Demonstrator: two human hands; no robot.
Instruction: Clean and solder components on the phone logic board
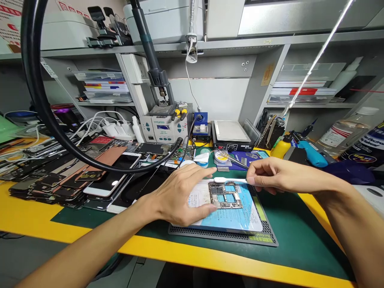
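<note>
A phone logic board (223, 196) with open cut-outs lies flat on a blue and white box (250, 216). My left hand (186, 196) rests over the box's left side, with thumb and index finger spread. The thumb tip is at the board's lower left edge; whether it presses on the board I cannot tell. In my right hand (267, 176) is a slim white toothbrush (222, 180), pinched by its handle. Its rounded head lies across the board's top edge, and its bristles are not visible.
Phone screens and parts (105, 172) are piled at left. A hot-air station (163, 127) and a heating plate (232, 134) stand behind. The black hose (99, 164) loops across the left. Bottles (345, 130) stand at right. Tweezers (237, 160) lie beyond the box.
</note>
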